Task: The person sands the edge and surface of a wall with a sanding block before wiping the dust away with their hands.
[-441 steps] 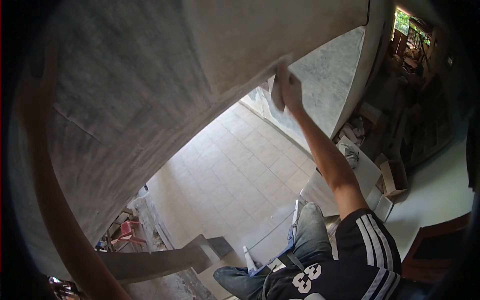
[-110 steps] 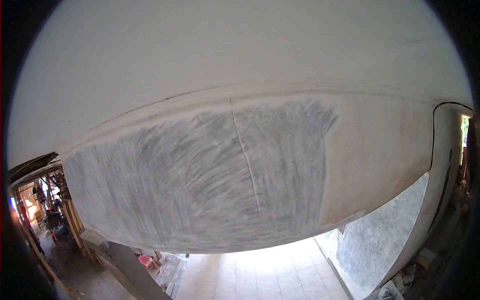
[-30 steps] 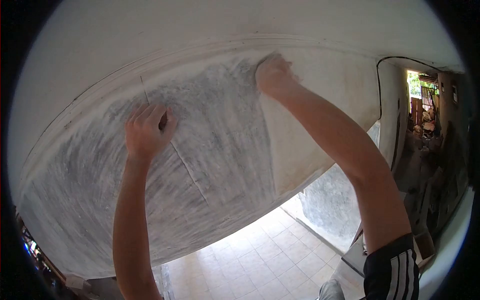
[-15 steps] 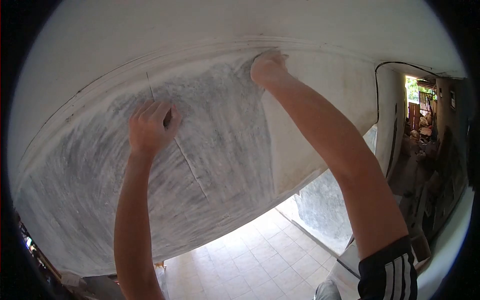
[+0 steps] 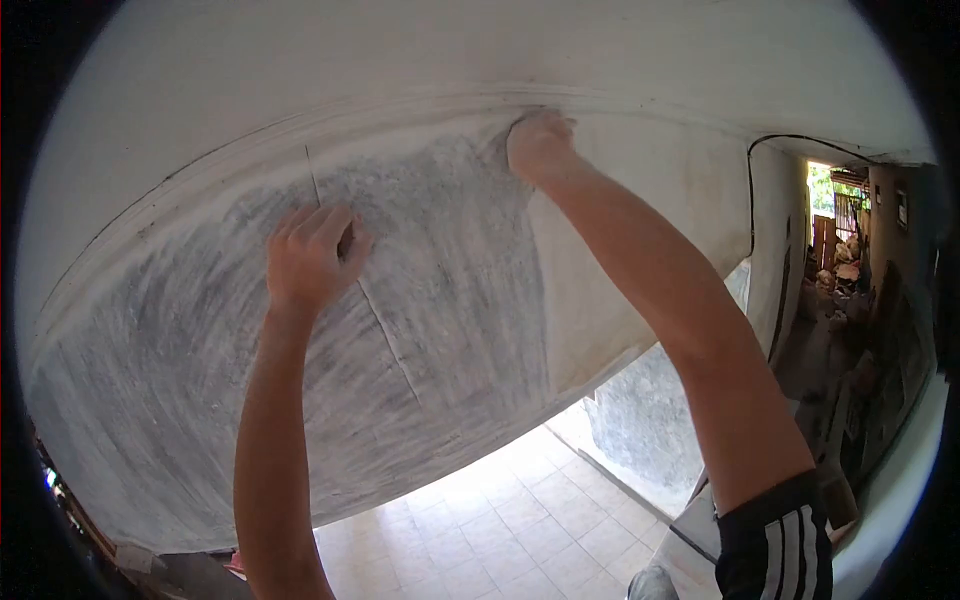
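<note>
My left hand [image 5: 312, 255] is closed, its curled fingers resting against the grey, streaked part of the wall [image 5: 450, 260] beside a thin crack. A dark gap shows between thumb and fingers; whatever may be in it is hidden. Higher up and to the right, my right hand [image 5: 542, 145] is pressed to the wall just under the ceiling line, at the border between grey and cream surface. Its fingers are closed and slightly blurred, and I cannot make out what is in them.
The wall's lower edge slants above a pale tiled floor [image 5: 480, 530]. A black cable [image 5: 752, 200] runs down at the right. Beyond it a dim passage [image 5: 825, 310] holds clutter and leads to a bright opening. The ceiling [image 5: 450, 45] is close overhead.
The view has shifted slightly, so the left hand appears a little further right. My right hand stays near the same spot at the wall's top, blurred by a small motion.
</note>
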Demonstrator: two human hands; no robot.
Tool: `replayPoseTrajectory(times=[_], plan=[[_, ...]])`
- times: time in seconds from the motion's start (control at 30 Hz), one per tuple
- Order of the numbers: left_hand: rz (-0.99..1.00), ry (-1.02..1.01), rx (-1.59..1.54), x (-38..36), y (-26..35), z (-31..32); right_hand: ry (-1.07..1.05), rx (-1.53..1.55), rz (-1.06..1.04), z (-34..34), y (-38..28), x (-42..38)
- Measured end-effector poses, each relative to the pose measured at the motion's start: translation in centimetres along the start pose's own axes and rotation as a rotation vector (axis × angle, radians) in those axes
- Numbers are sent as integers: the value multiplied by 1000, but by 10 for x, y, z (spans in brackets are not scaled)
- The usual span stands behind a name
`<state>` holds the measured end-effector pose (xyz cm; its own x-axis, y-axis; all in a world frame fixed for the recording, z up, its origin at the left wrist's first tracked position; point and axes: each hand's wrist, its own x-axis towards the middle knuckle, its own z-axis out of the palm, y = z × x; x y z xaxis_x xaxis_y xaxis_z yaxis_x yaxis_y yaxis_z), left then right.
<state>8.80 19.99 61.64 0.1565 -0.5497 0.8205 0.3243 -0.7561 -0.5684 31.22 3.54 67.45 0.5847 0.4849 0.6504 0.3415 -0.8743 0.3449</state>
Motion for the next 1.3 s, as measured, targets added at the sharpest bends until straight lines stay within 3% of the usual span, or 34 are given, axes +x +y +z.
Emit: replayPoseTrajectory(times=[0.03, 0.1, 0.13, 0.2, 0.27, 0.37, 0.47, 0.57, 0.67, 0.77, 0.83, 0.9, 1.03, 1.17, 1.3], plan=[[4, 5, 7, 1, 0, -1, -69, -7, -10, -5, 5, 3], [12, 25, 1, 0, -1, 0, 46, -9, 43, -3, -3, 5], [18, 41, -2, 1, -2, 1, 223, -4, 113, 11, -16, -1], [10, 36, 10, 2, -7, 2, 278, 85, 148, 18, -13, 5], [-3, 6, -4, -3, -1, 3, 7, 254, 78, 4, 8, 1], [-8, 12, 7, -2, -2, 0, 58, 58, 27, 0, -6, -5], [-18, 35, 7, -1, -4, 1, 444, 41, 146, 35, -11, -1], [-28, 9, -6, -4, -2, 2, -42, 109, 70, 1, 2, 6], [-16, 20, -18, -3, -1, -3, 40, -308, -79, 9, -12, -10], [-43, 5, -34, -7, 0, -1, 306, 34, 107, 40, 11, 3], [-28, 23, -40, -5, -2, -1, 107, 2, 110, 22, 19, -9], [-27, 24, -29, -6, -1, -2, 73, -56, 94, 25, 15, -10], [-12, 18, -18, -4, -2, 0, 232, -138, 98, 51, 8, -1], [-37, -10, -10, -6, 0, -2, 110, -152, 70, 40, 11, -9], [-7, -17, 24, -2, -2, -5, 220, -13, 156, 35, 0, -21]])
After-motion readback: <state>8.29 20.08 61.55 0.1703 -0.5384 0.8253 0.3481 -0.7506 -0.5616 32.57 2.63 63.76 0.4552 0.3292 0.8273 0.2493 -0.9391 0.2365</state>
